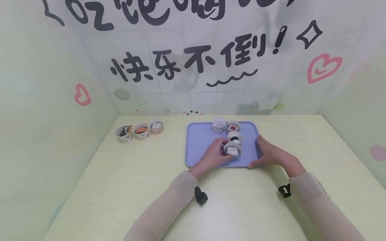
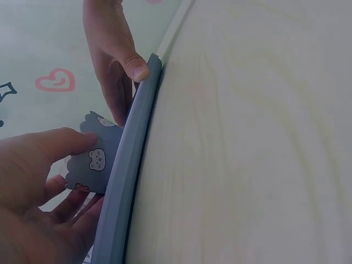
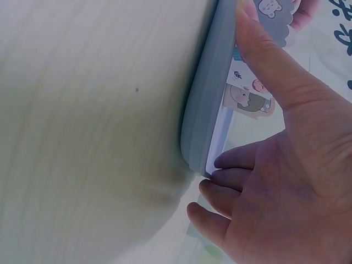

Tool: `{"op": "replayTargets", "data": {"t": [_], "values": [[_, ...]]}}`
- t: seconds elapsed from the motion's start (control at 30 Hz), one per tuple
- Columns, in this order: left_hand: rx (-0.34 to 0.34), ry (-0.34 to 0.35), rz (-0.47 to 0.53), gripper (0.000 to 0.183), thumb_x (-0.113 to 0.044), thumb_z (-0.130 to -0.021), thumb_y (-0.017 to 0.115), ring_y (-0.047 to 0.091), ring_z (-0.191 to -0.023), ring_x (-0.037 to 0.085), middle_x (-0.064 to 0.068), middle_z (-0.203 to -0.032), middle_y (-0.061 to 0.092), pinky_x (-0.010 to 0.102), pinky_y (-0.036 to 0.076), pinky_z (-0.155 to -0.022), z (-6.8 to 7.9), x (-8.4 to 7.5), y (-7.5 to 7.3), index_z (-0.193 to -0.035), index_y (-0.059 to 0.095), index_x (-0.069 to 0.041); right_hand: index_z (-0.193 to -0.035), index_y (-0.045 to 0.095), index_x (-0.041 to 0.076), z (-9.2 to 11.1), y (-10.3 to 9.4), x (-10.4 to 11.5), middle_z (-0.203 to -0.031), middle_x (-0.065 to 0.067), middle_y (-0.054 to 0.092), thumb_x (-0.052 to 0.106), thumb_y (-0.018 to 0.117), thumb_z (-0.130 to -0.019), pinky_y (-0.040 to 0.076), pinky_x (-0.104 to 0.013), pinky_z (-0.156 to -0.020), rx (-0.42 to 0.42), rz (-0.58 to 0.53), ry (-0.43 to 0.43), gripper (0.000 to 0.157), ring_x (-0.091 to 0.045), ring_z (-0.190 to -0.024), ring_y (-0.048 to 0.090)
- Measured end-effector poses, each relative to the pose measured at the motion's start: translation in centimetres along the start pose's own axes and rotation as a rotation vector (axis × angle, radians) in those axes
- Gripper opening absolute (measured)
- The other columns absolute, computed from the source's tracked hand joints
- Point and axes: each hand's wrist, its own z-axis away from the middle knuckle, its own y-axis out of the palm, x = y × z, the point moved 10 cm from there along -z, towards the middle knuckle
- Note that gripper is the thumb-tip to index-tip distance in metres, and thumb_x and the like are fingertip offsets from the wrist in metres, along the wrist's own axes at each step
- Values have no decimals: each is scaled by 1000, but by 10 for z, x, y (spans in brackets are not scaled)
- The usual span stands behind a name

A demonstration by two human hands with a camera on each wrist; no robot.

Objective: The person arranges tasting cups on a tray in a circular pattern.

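My left hand (image 1: 213,154) holds a small grey paper cup with printed bears (image 2: 107,154) between thumb and fingers, at the front of the blue tray (image 1: 196,147). A white block lies inside this cup. Right behind it in the head view is a white cup (image 1: 235,136) with a black-and-white piece in it. My right hand (image 1: 269,155) spans the tray's front right corner. Its thumb (image 3: 261,47) lies along the front rim, and the other fingers touch the right side, extended and slightly bent.
At the tray's back edge stand a white printed cup (image 1: 218,125) and a cup with a dark red square on top (image 1: 233,127). Farther left on the table (image 1: 144,174) are a cup with black and orange pieces (image 1: 124,133), one with an orange topping (image 1: 141,131) and one with white contents (image 1: 156,126).
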Motion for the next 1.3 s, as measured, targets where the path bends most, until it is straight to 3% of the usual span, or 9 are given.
{"op": "replayTargets", "data": {"t": [0.63,1.3], "values": [[17,-39,67,64,-16,-81,83,60,-120,21,9,-135,52,22,56,-94,5,0,-9,-135,49,-7,-148,6,-22,1,-3,2,-156,-45,0,48,87,-71,16,-65,-121,-3,1,-2,131,-60,-145,8],[-48,-59,130,66,-13,-83,80,58,-125,27,11,-139,53,34,54,-104,11,3,-46,-139,47,-5,-149,4,-22,0,-1,0,-156,-44,-2,49,87,-71,14,-66,-121,6,-18,1,134,-59,-145,6]]}}
